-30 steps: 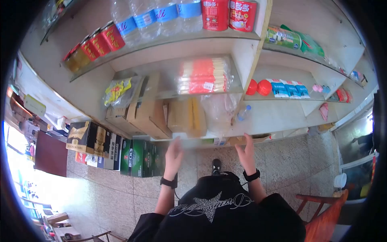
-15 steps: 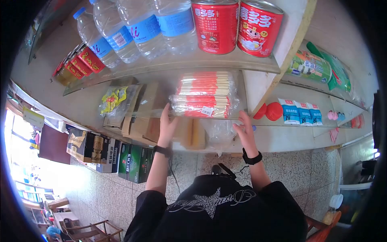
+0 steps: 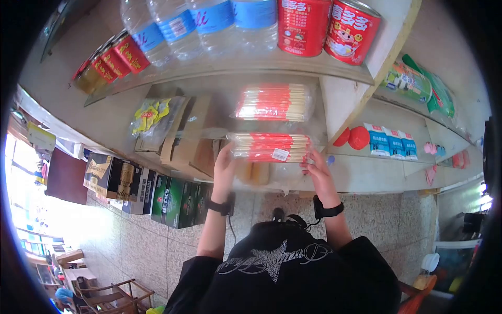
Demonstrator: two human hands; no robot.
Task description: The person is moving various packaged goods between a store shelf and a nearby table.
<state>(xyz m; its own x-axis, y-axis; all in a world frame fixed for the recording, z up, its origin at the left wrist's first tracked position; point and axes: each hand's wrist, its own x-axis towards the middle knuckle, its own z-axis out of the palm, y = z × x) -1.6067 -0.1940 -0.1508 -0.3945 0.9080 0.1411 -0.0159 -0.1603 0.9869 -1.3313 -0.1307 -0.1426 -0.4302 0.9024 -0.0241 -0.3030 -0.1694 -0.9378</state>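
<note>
Red-banded stick pack [image 3: 269, 146], centre: ends held by partly curled left hand [image 3: 224, 166] and right hand [image 3: 321, 177]; second pack [image 3: 274, 102], above, lay untouched.

Black short-sleeved T-shirt [image 3: 282, 277] with silvery star and script print, black band [image 3: 328, 210] on each wrist, dark shoe [image 3: 278, 214].

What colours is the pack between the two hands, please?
The pack is red and cream, clearest in the head view.

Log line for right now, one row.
left hand: on package's left end | right hand: on its right end | chopstick package: held, in front of second package on shelf
</note>
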